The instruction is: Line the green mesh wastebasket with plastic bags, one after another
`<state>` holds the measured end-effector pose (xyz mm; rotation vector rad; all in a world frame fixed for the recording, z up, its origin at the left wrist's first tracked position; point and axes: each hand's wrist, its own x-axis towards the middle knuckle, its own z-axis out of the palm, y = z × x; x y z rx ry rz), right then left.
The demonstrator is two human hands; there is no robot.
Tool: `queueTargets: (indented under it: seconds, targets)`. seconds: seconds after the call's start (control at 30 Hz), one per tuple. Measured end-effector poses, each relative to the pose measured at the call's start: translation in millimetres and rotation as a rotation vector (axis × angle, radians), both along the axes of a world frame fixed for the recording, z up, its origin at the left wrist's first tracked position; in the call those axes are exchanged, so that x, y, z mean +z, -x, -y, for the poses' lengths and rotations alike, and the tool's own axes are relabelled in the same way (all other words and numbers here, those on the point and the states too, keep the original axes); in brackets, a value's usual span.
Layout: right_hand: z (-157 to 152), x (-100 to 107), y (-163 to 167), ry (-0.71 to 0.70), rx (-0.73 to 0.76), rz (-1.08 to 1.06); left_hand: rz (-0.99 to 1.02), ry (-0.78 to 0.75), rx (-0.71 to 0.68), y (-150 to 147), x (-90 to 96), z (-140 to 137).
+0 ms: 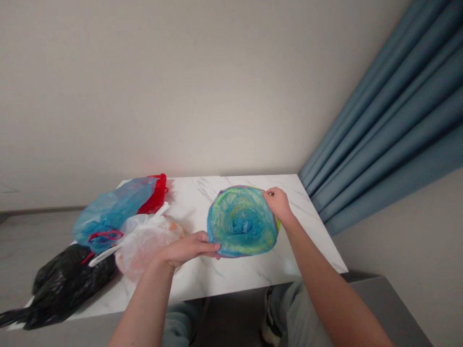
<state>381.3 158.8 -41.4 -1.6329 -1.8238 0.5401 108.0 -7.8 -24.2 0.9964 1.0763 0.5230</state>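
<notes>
A yellow-green mesh basket [240, 197] stands in front of me, and I look down into its round opening. A thin blue plastic bag [246, 224] lines it, with its edge folded over the rim and a purplish band along that edge. My left hand [193, 246] grips the rim at the lower left, thumb on top and fingers underneath. At the upper right, my right hand [278, 202] is closed on the bag's edge at the rim. The basket's outer side and base are mostly hidden.
On the left of the white marble-patterned table [224, 284] lie a filled blue bag [114, 207], a red bag [154, 195], a white bag [144, 241] and a black bag [72, 284]. A wall is behind the table; a blue curtain [379, 120] hangs at right.
</notes>
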Motion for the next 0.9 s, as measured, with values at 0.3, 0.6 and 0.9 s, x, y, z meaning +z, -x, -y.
queueTargets:
  seconds: [0.3,0.6,0.9]
  targets:
    - [11,10,9,0.616,0.136,-0.814,0.385,0.063,0.325,-7,4.4,-8]
    - [-9,16,1,0.538,-0.129,-1.256,0.422,0.153,0.980,4,-9.4,-29]
    - [-19,13,-10,0.446,-0.220,-1.638,0.527,0.222,1.064,4,0.3,-29]
